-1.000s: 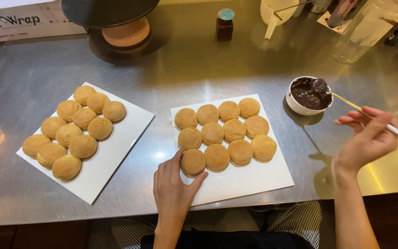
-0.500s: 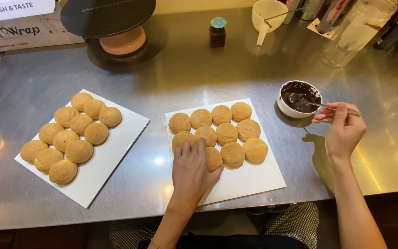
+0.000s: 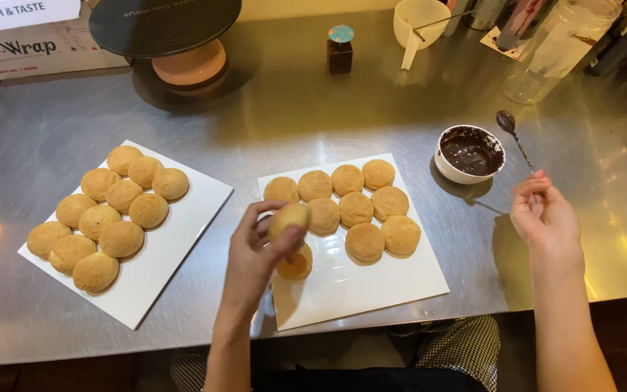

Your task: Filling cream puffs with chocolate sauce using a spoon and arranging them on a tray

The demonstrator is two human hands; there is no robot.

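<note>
The left hand [image 3: 259, 250] grips a bun [image 3: 289, 218] lifted just above the near-left corner of the middle board [image 3: 371, 290], while the right hand [image 3: 542, 214] pinches a spoon [image 3: 514, 136] tipped with dark filling beside the bowl [image 3: 471, 151]. This looks like the filling step; next, spoon and bun must meet steadily, without drips on the worktop [image 3: 292, 109].

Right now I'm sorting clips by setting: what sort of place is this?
Probably a bakery or pastry kitchen: a stainless steel worktable, a cake turntable, and trays of round buns beside a bowl of chocolate filling.
</note>
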